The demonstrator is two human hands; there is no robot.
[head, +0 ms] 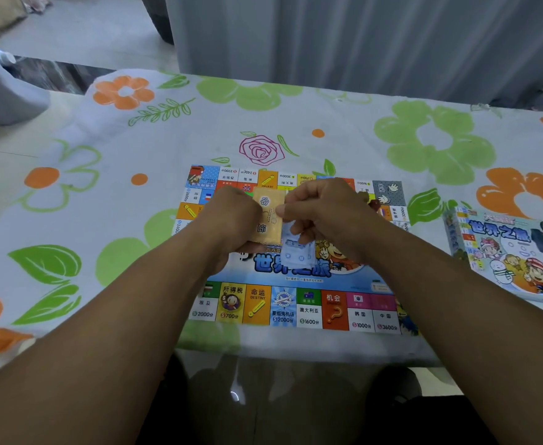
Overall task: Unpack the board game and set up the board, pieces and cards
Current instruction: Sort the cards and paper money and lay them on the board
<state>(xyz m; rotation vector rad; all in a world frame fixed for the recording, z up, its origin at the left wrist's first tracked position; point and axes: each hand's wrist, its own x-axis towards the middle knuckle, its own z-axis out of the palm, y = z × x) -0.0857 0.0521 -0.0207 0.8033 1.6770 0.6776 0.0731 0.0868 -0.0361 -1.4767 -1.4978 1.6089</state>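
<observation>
The colourful game board [295, 308] lies unfolded on the table in front of me. Both hands hover over its middle. My left hand [234, 216] grips a stack of orange cards [268, 220] from the left side. My right hand [324, 210] pinches the stack's right edge with thumb and forefinger, and its lower fingers hold pale blue cards [297, 252] that hang down over the board's blue title. Small dark pieces [374, 203] peek out just right of my right hand; I cannot make them out clearly.
The game box [507, 255] with cartoon figures lies at the table's right edge. A flowered tablecloth [109, 194] covers the table. Grey curtains [360, 36] hang behind the far edge, and a grey covered shape [3, 91] stands at the far left.
</observation>
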